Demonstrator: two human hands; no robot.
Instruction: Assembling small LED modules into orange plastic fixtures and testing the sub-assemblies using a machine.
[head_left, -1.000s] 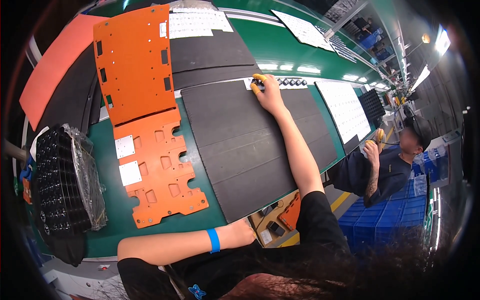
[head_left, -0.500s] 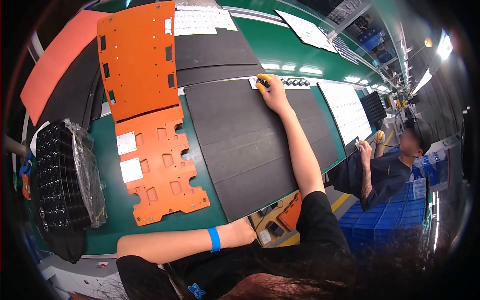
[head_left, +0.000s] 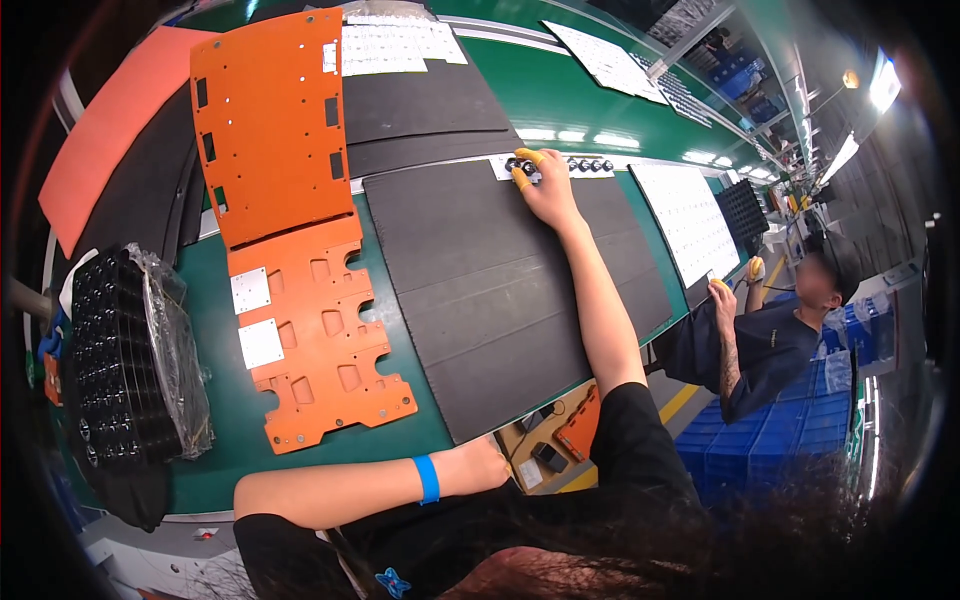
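Green-topped workbench on an assembly line, one arm stretched across it.

Small black round parts sit in a row on a white strip at the far edge of the dark grey foam sheet; they look light, hard and easy to scatter, best pinched singly by their sides. Right hand, yellow-capped fingertips closed together over the row's near end. Left hand rests at the bench edge, grip unclear. Orange slotted plates lie leftward.

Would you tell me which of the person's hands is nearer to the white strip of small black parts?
Right. The right hand touches the white strip; the left hand is at the table's near edge.
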